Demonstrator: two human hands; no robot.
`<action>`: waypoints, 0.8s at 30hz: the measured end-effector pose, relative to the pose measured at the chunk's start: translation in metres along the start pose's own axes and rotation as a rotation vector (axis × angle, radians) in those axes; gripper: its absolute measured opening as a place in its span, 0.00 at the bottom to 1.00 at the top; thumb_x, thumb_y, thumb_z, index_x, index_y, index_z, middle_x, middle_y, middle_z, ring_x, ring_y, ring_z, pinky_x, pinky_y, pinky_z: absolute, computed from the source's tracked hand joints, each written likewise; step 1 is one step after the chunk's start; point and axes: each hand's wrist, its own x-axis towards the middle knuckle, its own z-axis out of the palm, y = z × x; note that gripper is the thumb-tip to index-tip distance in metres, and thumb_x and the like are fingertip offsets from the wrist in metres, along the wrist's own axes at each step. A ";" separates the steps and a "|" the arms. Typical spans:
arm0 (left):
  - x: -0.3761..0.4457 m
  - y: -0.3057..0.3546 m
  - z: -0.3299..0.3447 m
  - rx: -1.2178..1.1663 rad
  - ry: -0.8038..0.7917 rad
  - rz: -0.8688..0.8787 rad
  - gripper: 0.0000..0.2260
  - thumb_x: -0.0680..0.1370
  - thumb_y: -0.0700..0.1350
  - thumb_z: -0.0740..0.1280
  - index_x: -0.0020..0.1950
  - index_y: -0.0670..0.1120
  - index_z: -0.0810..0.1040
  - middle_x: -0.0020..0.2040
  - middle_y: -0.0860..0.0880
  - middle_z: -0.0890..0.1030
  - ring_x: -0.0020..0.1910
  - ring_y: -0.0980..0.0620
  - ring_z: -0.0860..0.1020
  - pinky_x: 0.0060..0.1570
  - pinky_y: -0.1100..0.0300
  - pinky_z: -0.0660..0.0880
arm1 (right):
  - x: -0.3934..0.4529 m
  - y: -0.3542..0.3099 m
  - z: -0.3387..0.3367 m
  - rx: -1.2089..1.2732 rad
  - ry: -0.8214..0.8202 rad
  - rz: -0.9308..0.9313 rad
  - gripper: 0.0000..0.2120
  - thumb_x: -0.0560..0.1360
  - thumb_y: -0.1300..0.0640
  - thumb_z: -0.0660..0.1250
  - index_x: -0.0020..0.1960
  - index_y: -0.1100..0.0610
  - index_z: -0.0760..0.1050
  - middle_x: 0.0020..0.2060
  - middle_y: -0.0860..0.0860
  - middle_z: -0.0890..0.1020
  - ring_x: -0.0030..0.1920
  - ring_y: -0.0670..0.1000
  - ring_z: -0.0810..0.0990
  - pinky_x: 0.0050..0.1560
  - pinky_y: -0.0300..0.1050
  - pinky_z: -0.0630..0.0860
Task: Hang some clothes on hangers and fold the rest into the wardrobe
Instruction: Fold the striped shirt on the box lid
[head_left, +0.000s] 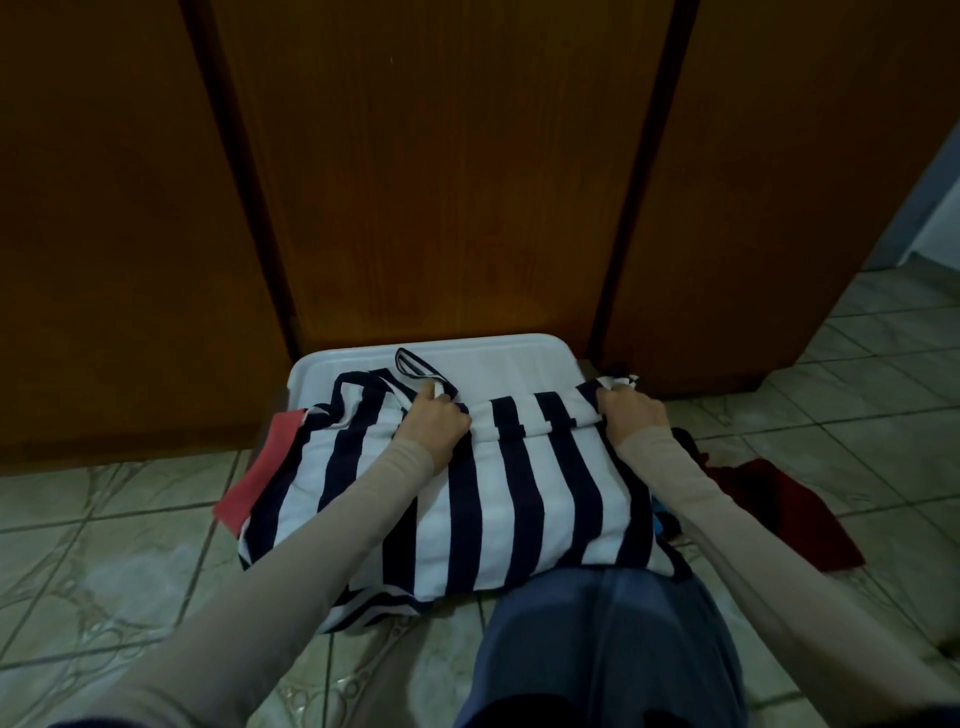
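Navy-and-white striped top (498, 499) is spread over the white bin lid (488, 353) at 12 o'clock; your left hand (434, 423) and right hand (631, 410) each pinch its far edge, probably so the fold stays straight.

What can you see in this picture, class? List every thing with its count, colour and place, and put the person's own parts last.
striped garment: one, navy and white, spread over the white lid, far edge folded back
white lid: one, white, on the floor against the wardrobe doors
red cloth: one, coral red, under the garment's left edge
dark red cloth: one, dark red, on the floor at the right
wardrobe doors: three panels in view, brown wood, shut, behind the lid
floor tiles: many, pale greenish
knee: one, in blue trousers, near edge
left hand: grips the garment's folded edge
right hand: grips the same folded edge
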 end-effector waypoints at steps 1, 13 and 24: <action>0.000 0.000 -0.001 0.004 -0.010 -0.009 0.11 0.77 0.40 0.61 0.58 0.46 0.76 0.54 0.48 0.80 0.59 0.45 0.73 0.69 0.45 0.54 | 0.000 0.002 0.001 0.006 0.031 0.002 0.16 0.78 0.67 0.55 0.64 0.59 0.69 0.60 0.57 0.73 0.59 0.56 0.76 0.54 0.48 0.73; 0.009 0.005 -0.015 0.164 -0.170 0.025 0.13 0.77 0.51 0.60 0.56 0.47 0.78 0.53 0.49 0.80 0.61 0.46 0.73 0.71 0.39 0.41 | -0.010 0.012 0.003 -0.115 0.082 -0.110 0.07 0.75 0.58 0.59 0.46 0.52 0.76 0.44 0.49 0.76 0.58 0.51 0.73 0.71 0.58 0.49; 0.012 0.017 0.002 -0.510 -0.132 0.105 0.20 0.79 0.39 0.58 0.71 0.47 0.62 0.66 0.42 0.64 0.60 0.41 0.71 0.56 0.48 0.72 | 0.003 -0.020 0.024 0.185 -0.344 -0.187 0.25 0.81 0.41 0.43 0.76 0.43 0.44 0.76 0.47 0.41 0.76 0.53 0.38 0.71 0.64 0.38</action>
